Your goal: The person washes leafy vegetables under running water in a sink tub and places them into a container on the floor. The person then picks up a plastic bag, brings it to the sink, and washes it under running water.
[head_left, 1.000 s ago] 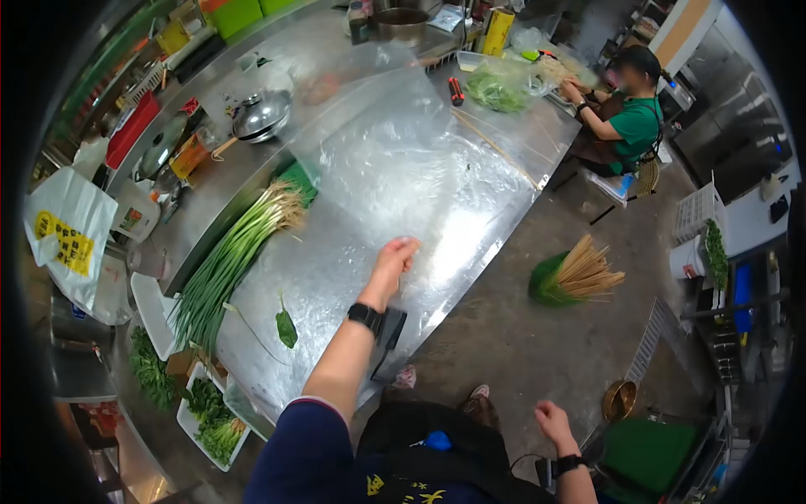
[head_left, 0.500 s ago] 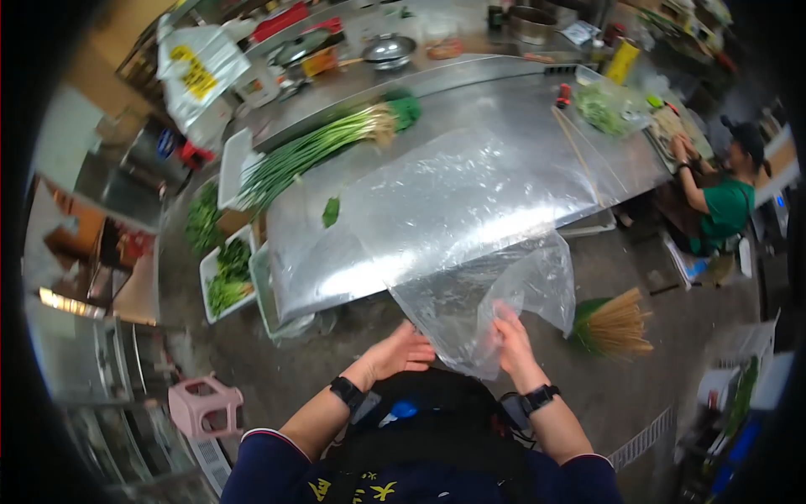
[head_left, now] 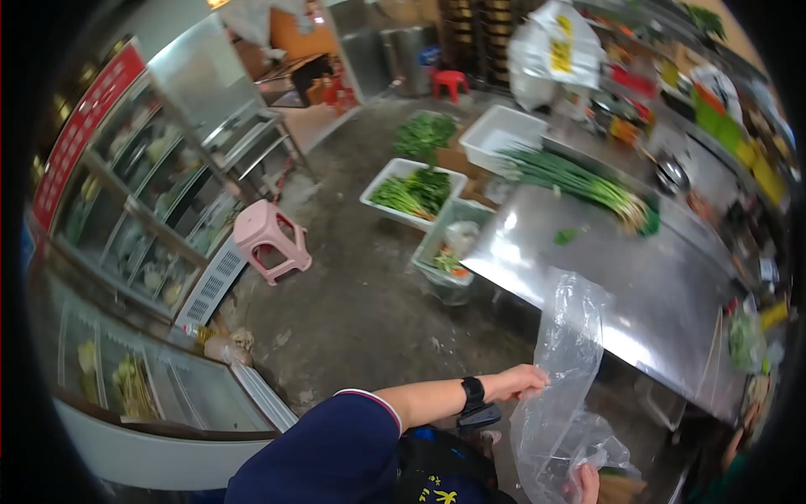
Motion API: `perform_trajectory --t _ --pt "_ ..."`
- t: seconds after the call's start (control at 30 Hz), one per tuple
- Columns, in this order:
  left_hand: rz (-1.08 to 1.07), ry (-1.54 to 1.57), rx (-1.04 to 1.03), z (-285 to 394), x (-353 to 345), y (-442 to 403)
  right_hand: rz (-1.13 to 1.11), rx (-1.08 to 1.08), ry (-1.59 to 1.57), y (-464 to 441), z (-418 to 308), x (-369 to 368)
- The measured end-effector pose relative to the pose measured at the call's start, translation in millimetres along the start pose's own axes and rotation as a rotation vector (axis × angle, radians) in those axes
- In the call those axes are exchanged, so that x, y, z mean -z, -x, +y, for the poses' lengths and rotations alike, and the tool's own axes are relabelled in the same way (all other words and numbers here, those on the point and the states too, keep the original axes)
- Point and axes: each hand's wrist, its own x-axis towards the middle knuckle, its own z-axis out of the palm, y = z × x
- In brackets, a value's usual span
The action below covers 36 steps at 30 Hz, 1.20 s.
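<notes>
A long, clear plastic bag (head_left: 561, 370) hangs between my hands, its upper end reaching over the near edge of the steel table (head_left: 672, 311). My left hand (head_left: 522, 383) is closed, pinching the bag's left edge, with a black watch on that wrist. Lower down, my right hand (head_left: 586, 485) is partly hidden by the crumpled lower end of the plastic, and its visible fingers are bent around it. Green onions (head_left: 579, 183) lie in a bundle at the table's far side, and a loose green leaf (head_left: 565, 237) rests nearer the middle.
Below the table's left end stands a lined bin (head_left: 453, 252) with scraps in it. Beside it are a white crate of leafy greens (head_left: 411, 191) and an empty white crate (head_left: 504, 139). A pink stool (head_left: 273, 241) stands on the floor near the glass-door fridges (head_left: 143, 193).
My view has swung left toward the fridges and floor. My left hand, open beside the bag before, now grips its edge. The bag has been drawn out longer and shifted off most of the table.
</notes>
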Motion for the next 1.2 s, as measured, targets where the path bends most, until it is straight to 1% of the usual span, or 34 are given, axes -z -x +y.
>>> perform_trajectory --t 0.07,0.13,0.17,0.23,0.27,0.3,0.33,0.37,0.43,0.47,0.5,0.53,0.57,0.63,0.67,0.7,0.73,0.77,0.8,0.83,0.87,0.9,0.93,0.97,1.0,1.03,1.07,1.1,1.13,1.17,1.2 --pt "0.012 -0.008 -0.064 5 55 52 -0.016 0.012 0.033 -2 9 -37" --pt "0.401 -0.122 -0.111 10 121 113 -0.116 0.149 0.001 -27 30 -76" --pt "0.512 -0.089 -0.134 4 160 148 -0.141 0.157 0.019 -45 44 -105" --pt "0.754 -0.058 -0.217 -7 228 229 -0.243 0.107 -0.256 -84 69 -173" --pt "0.890 -0.099 -0.303 -20 261 269 -0.400 0.105 -0.233 -87 76 -212" --pt "1.058 -0.458 -0.240 -33 298 312 -0.551 0.098 -0.209 -86 81 -251" --pt "1.327 -0.824 -0.337 -48 322 351 -0.672 0.027 -0.229 -85 87 -298" --pt "1.374 -0.747 -0.333 -58 344 387 -0.794 -0.044 -0.255 -77 87 -346" --pt "1.347 -0.232 -0.434 -83 387 432 -0.859 -0.198 -0.290 -28 74 -456" --pt "1.353 -0.229 -0.439 -69 385 454 -0.975 -0.192 -0.277 -4 66 -507" --pt "1.218 0.050 -0.524 -41 365 481 -0.974 -0.197 -0.269 21 57 -557" --pt "1.069 0.322 -0.596 -25 357 501 -1.215 -0.195 -0.302 46 50 -604" --pt "1.072 0.330 -0.592 -25 369 512 -1.455 -0.188 -0.336 68 47 -646" --pt "0.869 0.553 -0.660 -20 402 515 -1.566 -0.228 -0.392 102 49 -708" --pt "0.817 0.609 -0.713 -26 432 509 -1.624 0.021 -0.119 111 54 -729" --pt "0.791 0.600 -0.700 -12 437 513 -1.639 0.271 0.160 112 58 -745" --pt "0.764 0.633 -0.824 2 444 516 -1.663 0.616 0.516 94 67 -759" --pt "0.742 0.671 -0.947 16 452 520 -1.630 0.946 0.888 76 79 -772" --pt "0.668 0.709 -1.001 29 464 522 -1.561 1.098 1.042 68 91 -779" --pt "0.672 0.709 -0.988 41 474 521 -1.489 1.243 1.190 62 104 -788" --pt "0.633 0.676 -1.014 57 481 521 -1.317 1.465 1.362 54 113 -799" --pt "0.594 0.640 -1.039 72 494 519 -1.321 1.454 1.349 40 120 -817" --pt "0.662 0.554 -0.950 82 522 509 -1.309 1.420 1.296 20 125 -837" --pt "0.670 0.560 -0.946 97 536 504 -1.301 1.385 1.251 2 127 -856" --pt "0.677 0.520 -0.927 121 552 499 -1.236 1.446 1.164 -13 125 -878" --pt "0.690 0.488 -0.897 140 565 496 -1.243 1.431 1.162 -32 118 -901" --pt "0.650 0.513 -0.897 150 585 494 -1.182 1.396 1.180 -50 115 -925" --pt "0.661 0.513 -0.867 162 596 496 -1.111 1.359 1.196 -65 112 -948" --pt "0.783 0.543 -0.819 176 609 496 -1.038 1.373 1.081 -79 108 -971" --pt "0.899 0.577 -0.780 190 623 494 -1.029 1.362 1.084 -93 100 -997" --pt "0.965 0.520 -0.758 198 637 495 -1.001 1.289 1.058 -105 93 -1023"
